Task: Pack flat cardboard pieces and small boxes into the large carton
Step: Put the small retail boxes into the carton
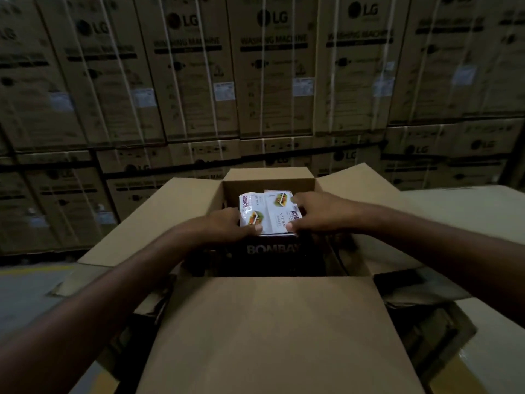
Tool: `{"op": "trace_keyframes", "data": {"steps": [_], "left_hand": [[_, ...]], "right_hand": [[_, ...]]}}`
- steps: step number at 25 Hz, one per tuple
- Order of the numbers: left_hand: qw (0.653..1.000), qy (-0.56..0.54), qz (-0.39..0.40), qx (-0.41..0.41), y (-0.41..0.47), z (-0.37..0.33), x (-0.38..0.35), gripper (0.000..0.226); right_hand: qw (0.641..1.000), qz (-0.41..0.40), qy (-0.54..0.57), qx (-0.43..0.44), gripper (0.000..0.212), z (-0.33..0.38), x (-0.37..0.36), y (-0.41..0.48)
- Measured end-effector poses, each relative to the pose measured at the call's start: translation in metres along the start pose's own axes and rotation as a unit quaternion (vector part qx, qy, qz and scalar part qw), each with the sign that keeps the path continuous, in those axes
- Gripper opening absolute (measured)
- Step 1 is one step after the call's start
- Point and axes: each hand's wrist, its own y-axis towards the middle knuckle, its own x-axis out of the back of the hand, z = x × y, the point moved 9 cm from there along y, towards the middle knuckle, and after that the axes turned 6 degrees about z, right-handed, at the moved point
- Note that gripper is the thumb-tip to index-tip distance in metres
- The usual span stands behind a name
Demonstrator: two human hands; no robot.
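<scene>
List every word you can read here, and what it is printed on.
"LG": stacked cartons behind.
"WASHING MACHINE": the same cartons.
"BOMBAY": white packs.
"BOMBAY": dark box inside the large carton.
Packs' small print and cartons' stickers: too blurred.

A wall of tall brown corrugated cartons (272, 66) printed "LG" and "WASHING MACHINE" spans from 9 through 12 to 3 o'clock, stacked in at least two tiers. Thin white plastic straps (262, 81) run vertically over them, and the upper cartons bear pale blue rectangular labels (224, 91). At 8 o'clock lies grey concrete floor (28, 285) crossed by a faded yellow painted line (37, 270). At 3 o'clock sits a pale whitish flat surface (468, 206). The light is dim.
</scene>
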Motion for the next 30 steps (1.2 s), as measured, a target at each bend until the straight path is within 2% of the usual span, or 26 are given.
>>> {"op": "trace_keyframes", "data": {"steps": [2,5,7,13,15,16,18,20,22,25,30], "left_hand": [[0.996,0.082,-0.021,-0.034,0.002,-0.004,0.01,0.041],[0.994,0.099,0.005,-0.047,0.006,-0.007,0.014,0.053],[0.992,0.109,0.023,-0.061,0.008,-0.01,0.015,0.057],[0.989,0.117,0.039,-0.084,0.009,-0.024,0.014,0.053],[0.986,0.108,0.003,-0.127,0.002,-0.044,0.019,0.068],[0.982,0.114,-0.015,-0.152,-0.002,-0.054,0.02,0.065],[0.968,0.143,-0.033,-0.202,-0.007,-0.075,0.017,0.046],[0.955,0.194,-0.03,-0.222,-0.004,-0.088,0.008,0.033],[0.952,0.227,-0.015,-0.203,0.003,-0.09,-0.001,0.035],[0.954,0.225,-0.009,-0.2,0.005,-0.085,-0.006,0.036],[0.954,0.159,-0.056,-0.247,-0.014,-0.077,0.018,0.031]], "right_hand": [[0.999,0.018,-0.027,0.03,0.03,0.012,0.004,0.003],[0.991,0.041,-0.124,0.016,0.075,0.017,-0.001,0.005],[0.989,0.018,-0.144,0.003,0.082,0.014,0.0,0.005],[0.996,-0.052,-0.075,-0.01,0.068,0.012,0.02,-0.014],[0.992,-0.111,-0.054,-0.021,0.067,0.01,0.034,-0.023],[0.989,-0.137,-0.054,-0.026,0.066,0.007,0.041,-0.028],[0.982,-0.16,-0.083,-0.048,0.065,0.0,0.048,-0.037],[0.972,-0.151,-0.156,-0.087,0.05,-0.009,0.046,-0.04],[0.967,-0.115,-0.203,-0.106,0.031,-0.017,0.035,-0.038],[0.971,-0.073,-0.202,-0.108,0.027,-0.023,0.023,-0.032],[0.967,-0.091,-0.223,-0.087,0.026,-0.007,0.034,-0.024]]}}
